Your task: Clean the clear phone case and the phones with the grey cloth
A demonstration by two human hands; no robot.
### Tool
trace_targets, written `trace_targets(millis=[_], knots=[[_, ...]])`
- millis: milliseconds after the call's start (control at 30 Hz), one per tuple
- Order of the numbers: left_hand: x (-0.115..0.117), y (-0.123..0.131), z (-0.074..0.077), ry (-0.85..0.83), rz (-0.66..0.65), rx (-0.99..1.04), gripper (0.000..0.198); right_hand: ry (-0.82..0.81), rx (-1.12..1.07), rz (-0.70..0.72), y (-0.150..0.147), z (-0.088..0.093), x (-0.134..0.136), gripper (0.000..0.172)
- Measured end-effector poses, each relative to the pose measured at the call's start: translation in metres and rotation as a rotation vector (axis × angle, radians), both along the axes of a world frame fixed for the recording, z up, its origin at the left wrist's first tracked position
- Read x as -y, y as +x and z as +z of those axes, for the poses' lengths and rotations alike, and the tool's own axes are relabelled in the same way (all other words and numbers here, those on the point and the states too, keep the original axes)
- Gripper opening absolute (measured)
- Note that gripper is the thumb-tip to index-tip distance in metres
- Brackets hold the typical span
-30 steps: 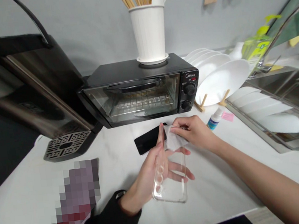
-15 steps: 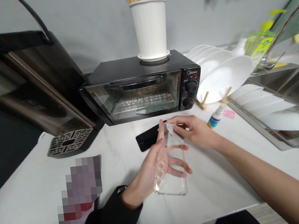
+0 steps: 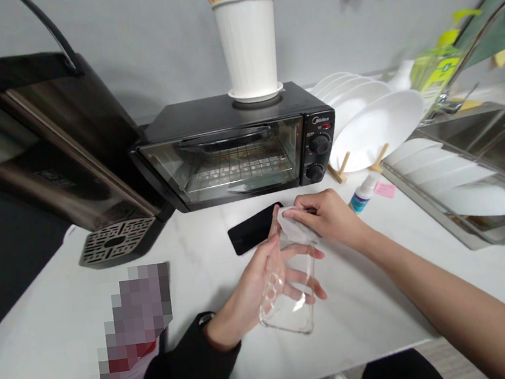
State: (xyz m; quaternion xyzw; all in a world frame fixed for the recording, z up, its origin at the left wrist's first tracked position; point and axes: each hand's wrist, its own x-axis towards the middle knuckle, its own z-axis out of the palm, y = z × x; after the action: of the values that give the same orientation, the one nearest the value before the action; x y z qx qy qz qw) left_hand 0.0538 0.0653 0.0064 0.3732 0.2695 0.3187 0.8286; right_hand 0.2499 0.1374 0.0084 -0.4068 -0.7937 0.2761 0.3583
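Note:
My left hand (image 3: pixel 262 273) holds a clear phone case (image 3: pixel 294 315) from behind, its fingers showing through and past the right edge. Round camera holes show on the case's left side. A white wipe (image 3: pixel 297 228) is pinched in my right hand (image 3: pixel 328 214) and lies against the case's upper end. Behind the left fingertips, a black phone (image 3: pixel 252 231) rests face up on the counter. Right of my right hand stands a small white spray bottle (image 3: pixel 362 194) with a blue label.
A black toaster oven (image 3: pixel 234 149) stands behind my hands, bearing a white pot (image 3: pixel 248 44) of chopsticks. White plates (image 3: pixel 375 121) stand in a wooden rack before the sink (image 3: pixel 481 242). A dark drinks machine (image 3: pixel 117 241) is at left, near a pixelated packet (image 3: pixel 134 312).
My right hand has shifted slightly with the wipe, which now lies flatter across the case's upper end. The case has tilted a little. The view has moved slightly.

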Motion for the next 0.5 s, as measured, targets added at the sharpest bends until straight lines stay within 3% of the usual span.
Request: trace_targets(millis=[100, 267, 400, 500], knots=[[0.0006, -0.0001, 0.0011, 0.047, 0.072, -0.032, 0.067, -0.076, -0.094, 0.128, -0.0004, -0.0002, -0.0001, 0.025], [0.0008, 0.0000, 0.0000, -0.011, -0.016, -0.044, 0.070, -0.008, -0.002, -0.026, -0.0008, -0.0028, -0.0001, 0.045], [0.0014, -0.0003, -0.0016, 0.072, 0.092, -0.011, 0.070, -0.082, -0.128, 0.135, -0.0010, -0.0038, -0.0005, 0.020], [0.0021, 0.0003, -0.0020, 0.053, 0.031, 0.015, 0.070, -0.043, -0.094, 0.032, -0.0002, -0.0027, -0.0005, 0.028]])
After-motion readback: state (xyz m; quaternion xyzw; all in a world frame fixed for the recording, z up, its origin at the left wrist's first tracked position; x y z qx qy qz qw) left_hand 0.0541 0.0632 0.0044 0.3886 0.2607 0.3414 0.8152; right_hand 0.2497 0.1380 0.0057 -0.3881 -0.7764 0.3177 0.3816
